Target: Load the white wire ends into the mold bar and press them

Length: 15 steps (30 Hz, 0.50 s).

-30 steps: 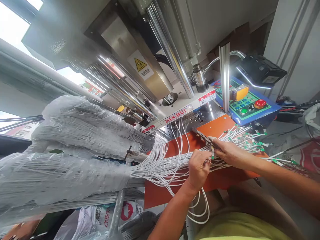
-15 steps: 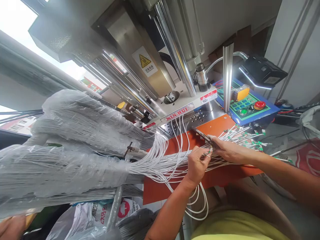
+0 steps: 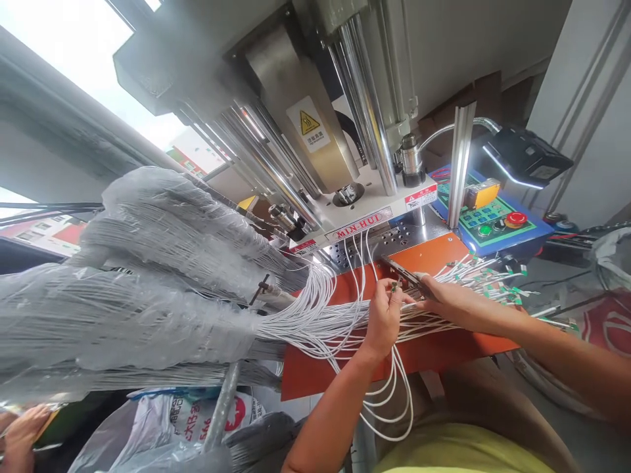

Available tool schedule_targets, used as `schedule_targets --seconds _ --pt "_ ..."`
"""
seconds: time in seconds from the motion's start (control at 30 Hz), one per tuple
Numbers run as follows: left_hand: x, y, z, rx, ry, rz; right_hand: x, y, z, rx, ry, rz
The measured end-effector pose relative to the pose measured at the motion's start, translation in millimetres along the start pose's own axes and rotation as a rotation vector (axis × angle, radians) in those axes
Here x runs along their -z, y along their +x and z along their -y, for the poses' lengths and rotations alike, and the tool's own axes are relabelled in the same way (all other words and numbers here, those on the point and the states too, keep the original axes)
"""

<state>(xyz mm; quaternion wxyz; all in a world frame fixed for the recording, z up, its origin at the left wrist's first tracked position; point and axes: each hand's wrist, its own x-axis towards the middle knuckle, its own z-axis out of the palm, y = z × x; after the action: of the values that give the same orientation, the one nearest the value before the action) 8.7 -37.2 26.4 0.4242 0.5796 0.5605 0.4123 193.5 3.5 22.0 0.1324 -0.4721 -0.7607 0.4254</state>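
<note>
My left hand (image 3: 383,316) is closed in a pinch on a white cable end with a small green-and-metal tip (image 3: 394,287). Just right of it, my right hand (image 3: 441,297) grips the near end of a dark, narrow metal fixture bar (image 3: 403,272), which slants over the orange board. Its fingertips are partly hidden behind the bar. Beneath both hands runs a thick spread of white cables (image 3: 315,328). Their green-tipped ends (image 3: 497,279) fan out on the right side of the board. Several cables hang in loops (image 3: 407,410) below the left wrist.
The press (image 3: 357,223) marked MIN-HUI stands behind the orange board (image 3: 315,374). A blue control box (image 3: 527,233) with a red button sits at right, under a black lamp (image 3: 535,151). Plastic-wrapped cable bundles (image 3: 148,315) fill the left. Another person's hand (image 3: 24,427) shows at lower left.
My left hand has drawn slightly left, away from my right hand, with the cable tip in its fingers. The right hand keeps its grip on the bar. The camera view has shifted a little.
</note>
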Motion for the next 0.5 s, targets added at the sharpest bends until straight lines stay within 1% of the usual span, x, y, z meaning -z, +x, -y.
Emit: schedule_targets --seconds 0.07,0.13,0.2,0.33,0.4,0.5 --pt "0.0 2.3 -0.6 0.019 -0.042 -0.028 1.2 -0.8 2.5 -0.011 -0.002 0.005" --pt "1.6 5.9 -1.9 -0.013 -0.041 -0.039 1.1 -0.4 1.9 -0.008 0.005 0.013" --pt "4.3 10.1 -2.9 -0.03 -0.03 -0.03 0.1 0.4 -0.5 -0.001 0.009 0.013" --pt "8.2 15.6 -0.6 0.007 -0.055 0.019 -2.1 0.7 -3.2 -0.024 -0.026 0.01" --pt "8.4 15.1 1.9 0.012 -0.067 0.013 -2.2 0.5 -2.6 -0.028 -0.04 0.011" --pt "7.9 12.0 4.9 -0.015 0.025 0.019 -1.5 0.7 -1.4 -0.025 -0.044 0.007"
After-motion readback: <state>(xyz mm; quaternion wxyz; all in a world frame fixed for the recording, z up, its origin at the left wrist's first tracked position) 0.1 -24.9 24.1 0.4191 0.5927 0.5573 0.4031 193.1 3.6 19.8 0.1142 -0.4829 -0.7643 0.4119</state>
